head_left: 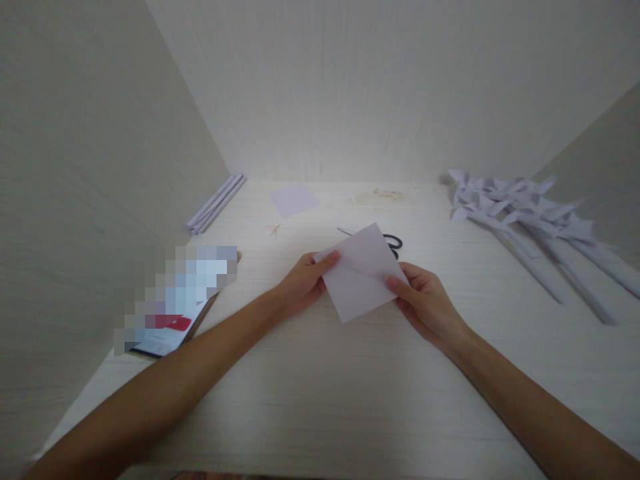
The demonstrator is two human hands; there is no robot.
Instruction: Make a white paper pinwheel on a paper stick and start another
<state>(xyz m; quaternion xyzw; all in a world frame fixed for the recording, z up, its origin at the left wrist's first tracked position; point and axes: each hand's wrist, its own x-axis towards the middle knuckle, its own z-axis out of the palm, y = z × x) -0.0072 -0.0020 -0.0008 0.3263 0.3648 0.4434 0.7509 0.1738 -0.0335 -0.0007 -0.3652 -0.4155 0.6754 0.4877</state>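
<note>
- Here, left hand (305, 283) and right hand (425, 300) each pinch a side of the folded paper (361, 273).
- Paper's long axis runs hand to hand, above the surface (320, 387).

The sheet (363, 273) pinched between the fingers of the left hand (301, 283) and right hand (425, 303) is thin, matt, pale lilac paper with one crease showing. Beneath the fingers, the table (320, 393) looks like pale wood laminate, smooth with a fine grain and a soft sheen. Just beyond the fingertips lie scissors (393, 241) with black plastic handles and a dull metal blade. Well right of the fingers, the pinwheels (520, 213) are the same matt paper, on rolled paper sticks.
</note>
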